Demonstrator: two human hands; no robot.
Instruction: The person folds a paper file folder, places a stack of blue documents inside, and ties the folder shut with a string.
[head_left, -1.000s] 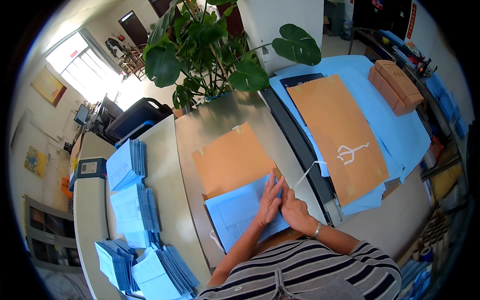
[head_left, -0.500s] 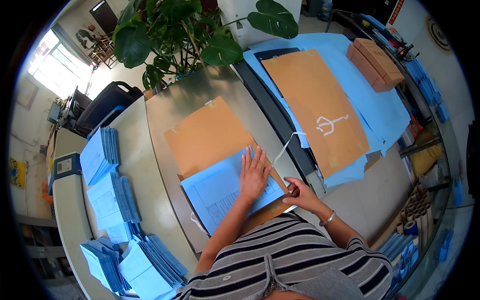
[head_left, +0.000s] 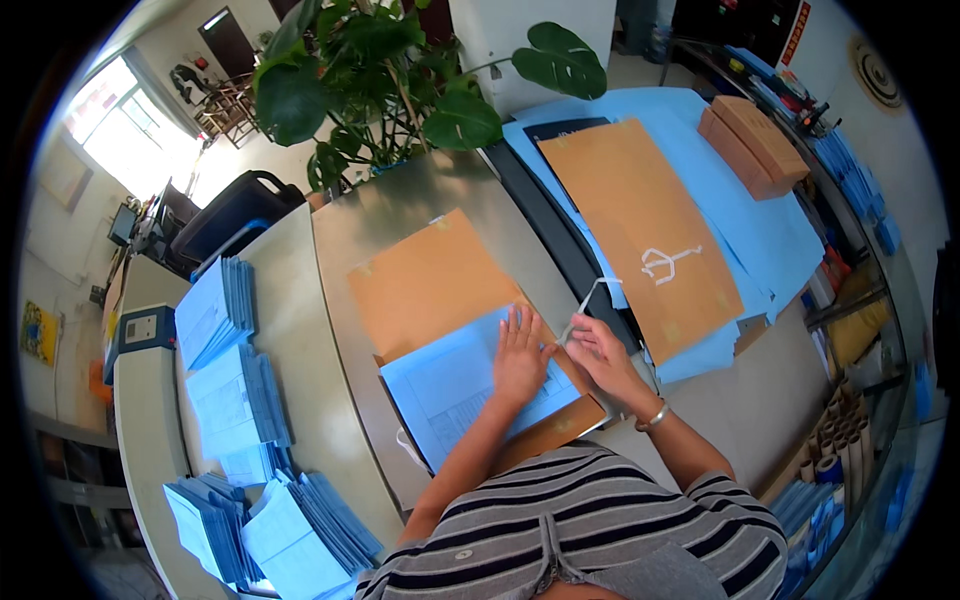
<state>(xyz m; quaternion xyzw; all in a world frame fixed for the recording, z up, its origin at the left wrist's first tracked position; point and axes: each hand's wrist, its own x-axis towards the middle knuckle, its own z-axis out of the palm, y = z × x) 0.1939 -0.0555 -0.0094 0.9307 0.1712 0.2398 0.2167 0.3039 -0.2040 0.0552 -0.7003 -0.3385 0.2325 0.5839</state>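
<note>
My left hand (head_left: pixel 521 365) lies with its fingers stretched out on a light-blue printed folder (head_left: pixel 430 375). The blue folder rests inside an opened brown card folder (head_left: pixel 430 285), whose cover is spread toward the far side. At the brown folder's right edge, my right hand (head_left: pixel 608 362) has its thumb and fingers closed on a white ribbon (head_left: pixel 588 298). The ribbon's far part arches over toward the dark strip at the right. Another white ribbon (head_left: pixel 403 440) loops out from the folder's left side.
Stacks of blue folders (head_left: pixel 235 395) stand along the left counter. At the right, a closed brown folder (head_left: pixel 640 230) with a tied white ribbon lies on large blue sheets (head_left: pixel 735 215), near a brown box (head_left: pixel 755 148). A leafy plant (head_left: pixel 375 90) rises beyond the table.
My right hand has moved up and away from the brown folder's near right corner and now holds the white ribbon. My left hand stays flat on the blue folder. The whole view has shifted slightly.
</note>
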